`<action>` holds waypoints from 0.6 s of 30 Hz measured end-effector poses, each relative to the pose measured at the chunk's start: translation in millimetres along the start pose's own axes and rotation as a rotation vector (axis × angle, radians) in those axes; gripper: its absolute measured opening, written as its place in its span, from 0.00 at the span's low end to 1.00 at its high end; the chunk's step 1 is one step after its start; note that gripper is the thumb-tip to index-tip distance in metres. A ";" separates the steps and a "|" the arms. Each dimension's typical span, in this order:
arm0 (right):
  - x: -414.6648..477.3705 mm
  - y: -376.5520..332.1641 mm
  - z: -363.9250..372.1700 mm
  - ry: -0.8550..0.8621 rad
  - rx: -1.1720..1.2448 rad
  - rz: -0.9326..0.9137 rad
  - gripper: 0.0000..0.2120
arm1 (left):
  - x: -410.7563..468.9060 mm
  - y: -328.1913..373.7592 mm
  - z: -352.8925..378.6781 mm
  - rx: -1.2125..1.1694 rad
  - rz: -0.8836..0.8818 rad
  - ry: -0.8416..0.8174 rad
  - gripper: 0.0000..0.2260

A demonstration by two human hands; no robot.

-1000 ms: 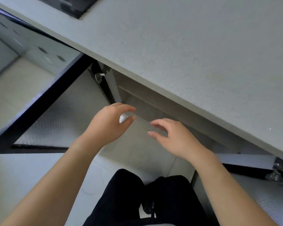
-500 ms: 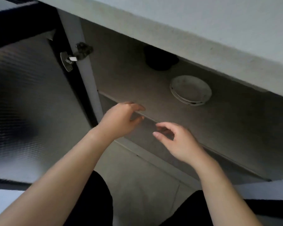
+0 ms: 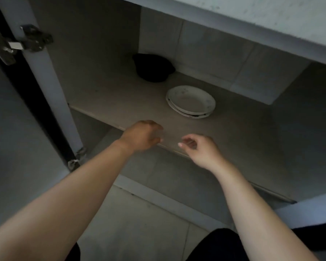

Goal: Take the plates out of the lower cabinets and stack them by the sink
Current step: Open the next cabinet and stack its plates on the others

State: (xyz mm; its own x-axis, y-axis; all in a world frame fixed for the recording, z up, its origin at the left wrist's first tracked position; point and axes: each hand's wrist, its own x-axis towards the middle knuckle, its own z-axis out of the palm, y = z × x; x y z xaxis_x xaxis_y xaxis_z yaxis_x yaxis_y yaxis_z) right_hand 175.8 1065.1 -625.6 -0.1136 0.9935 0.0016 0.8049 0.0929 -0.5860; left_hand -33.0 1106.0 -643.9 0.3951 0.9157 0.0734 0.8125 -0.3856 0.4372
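Here our left grip [image 3: 141,136] and right grip [image 3: 199,149] hang half-curled and empty; beyond them, stacked plates [image 3: 191,101], dim dark object [image 3: 152,67] behind.

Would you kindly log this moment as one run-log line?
phase: reaching into cabinet | left hand: empty, at shelf edge | right hand: empty | plates: stacked on shelf, untouched

White plates [image 3: 190,101] stacked flat on cabinet shelf [image 3: 120,102], faint floral specks

Both bare forearms reach forward; the left hand [image 3: 142,136] and right hand [image 3: 200,149] hover near each other, empty, fingers loosely curled.
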 end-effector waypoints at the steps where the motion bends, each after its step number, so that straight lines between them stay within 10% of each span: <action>1: 5.6 5.4 -1.7 0.023 -0.021 -0.005 0.14 | 7.3 1.0 3.5 0.030 -0.009 -0.013 0.23; 18: 96.5 45.6 -7.5 0.341 -0.289 -0.250 0.20 | 27.9 -32.0 24.6 0.116 -0.102 -0.074 0.37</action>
State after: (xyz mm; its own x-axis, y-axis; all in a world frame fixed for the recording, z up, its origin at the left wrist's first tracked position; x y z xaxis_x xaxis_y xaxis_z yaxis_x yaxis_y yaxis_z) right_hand 205.9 1165.8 -646.1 -0.1655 0.8990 0.4055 0.9110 0.2969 -0.2864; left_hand -37.5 1141.1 -677.9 0.3353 0.9415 -0.0337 0.8921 -0.3058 0.3326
